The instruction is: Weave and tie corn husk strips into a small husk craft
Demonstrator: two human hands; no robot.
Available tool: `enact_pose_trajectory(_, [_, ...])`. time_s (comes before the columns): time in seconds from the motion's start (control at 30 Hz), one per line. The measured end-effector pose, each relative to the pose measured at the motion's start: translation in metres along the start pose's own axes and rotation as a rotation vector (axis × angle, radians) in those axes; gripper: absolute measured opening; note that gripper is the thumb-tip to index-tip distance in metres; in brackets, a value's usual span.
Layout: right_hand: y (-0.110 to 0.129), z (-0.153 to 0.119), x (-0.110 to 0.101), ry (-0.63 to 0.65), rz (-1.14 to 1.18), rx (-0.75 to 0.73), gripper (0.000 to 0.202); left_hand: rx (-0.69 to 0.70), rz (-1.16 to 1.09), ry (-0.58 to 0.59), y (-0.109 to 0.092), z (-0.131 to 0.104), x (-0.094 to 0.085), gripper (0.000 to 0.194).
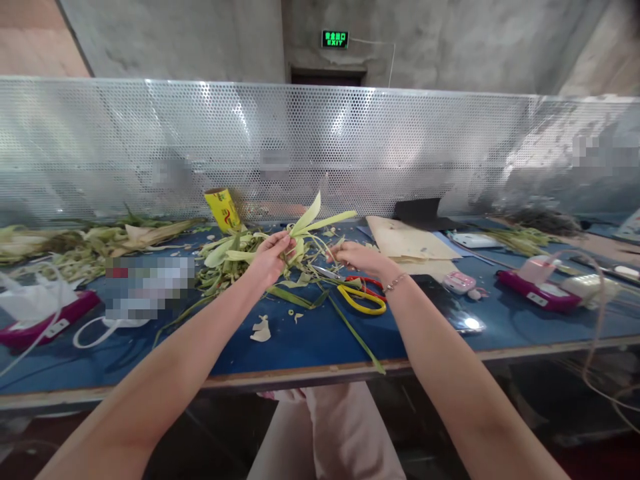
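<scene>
My left hand (276, 253) is closed around the base of a bunch of pale green leaf strips (311, 217), whose broad blades fan upward above the fingers. To the right, my right hand (356, 257) is pinched; a thin pale strand (321, 241) runs from the bunch to its fingertips. Under the right wrist lie scissors with yellow handles (361, 300), partly overlapped by a red-handled tool (369, 285). A heap of cut leaves (223, 267) spreads beneath and left of my left hand. One long green stem (357, 337) lies toward the front edge.
A yellow cylindrical can (223, 209) stands behind the heap. Brown paper sheets (413, 239), a dark tablet (445, 303) and a pink case (459, 283) are at right. Magenta power strips (540, 293) with cables lie at both sides. A perforated metal screen (320, 147) closes the back.
</scene>
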State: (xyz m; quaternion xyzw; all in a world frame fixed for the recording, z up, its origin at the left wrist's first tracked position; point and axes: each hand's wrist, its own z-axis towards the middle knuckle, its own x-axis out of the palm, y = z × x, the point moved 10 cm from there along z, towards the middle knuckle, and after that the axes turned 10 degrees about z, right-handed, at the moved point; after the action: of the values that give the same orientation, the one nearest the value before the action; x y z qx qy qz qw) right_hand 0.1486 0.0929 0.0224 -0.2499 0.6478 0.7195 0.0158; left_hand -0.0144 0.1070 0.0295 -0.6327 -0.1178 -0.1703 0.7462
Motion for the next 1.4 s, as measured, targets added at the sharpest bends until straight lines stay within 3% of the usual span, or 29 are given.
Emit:
enact_pose_trajectory(0.07, [-0.003, -0.005, 0.022, 0.208, -0.178, 0.002, 0.014, 0.004, -0.045, -0.062, -0.004, 0.002, -0.008, 0.011])
enact_pose_trajectory(0.13, [-0.008, -0.008, 0.029, 0.259, -0.256, 0.011, 0.016, 0.011, -0.1, -0.135, -0.01, 0.006, -0.021, 0.009])
enact_pose_trajectory(0.2, [-0.009, -0.004, 0.021, 0.162, -0.276, -0.017, 0.021, 0.023, -0.128, -0.242, -0.015, 0.009, -0.037, 0.007])
enact_pose_trajectory(0.3, [-0.005, 0.006, -0.006, -0.105, -0.28, -0.139, 0.029, 0.018, -0.073, -0.349, -0.017, 0.011, -0.053, 0.011])
enact_pose_trajectory(0.33, [0.003, 0.006, -0.02, -0.243, -0.252, -0.252, 0.027, 0.008, -0.041, -0.354, -0.016, 0.011, -0.053, 0.011])
enact_pose_trajectory(0.4, [0.021, 0.0, -0.031, -0.371, -0.201, -0.5, 0.017, -0.003, 0.017, -0.323, -0.012, 0.01, -0.048, 0.011])
enact_pose_trajectory(0.47, [0.025, -0.002, -0.035, -0.433, -0.185, -0.548, 0.015, 0.005, 0.049, -0.269, -0.009, 0.009, -0.04, 0.009])
enact_pose_trajectory(0.57, [0.039, -0.012, -0.033, -0.519, -0.159, -0.594, 0.027, 0.018, 0.054, -0.233, -0.009, 0.005, -0.032, 0.009])
enact_pose_trajectory(0.73, [0.067, -0.027, -0.001, -0.403, -0.147, -0.739, 0.02, 0.038, 0.054, -0.238, -0.01, 0.003, -0.03, 0.012])
enact_pose_trajectory(0.93, [0.069, -0.023, 0.024, -0.289, -0.233, -0.811, 0.019, 0.127, 0.176, -0.134, -0.012, 0.002, -0.015, 0.01])
enact_pose_trajectory(1.17, [0.072, -0.03, 0.023, -0.371, -0.224, -0.861, 0.023, 0.177, 0.482, 0.08, -0.001, -0.01, 0.016, 0.019])
enact_pose_trajectory(1.4, [0.066, -0.023, 0.018, -0.38, -0.229, -0.814, 0.022, 0.187, 0.61, 0.203, 0.009, -0.012, 0.028, 0.018])
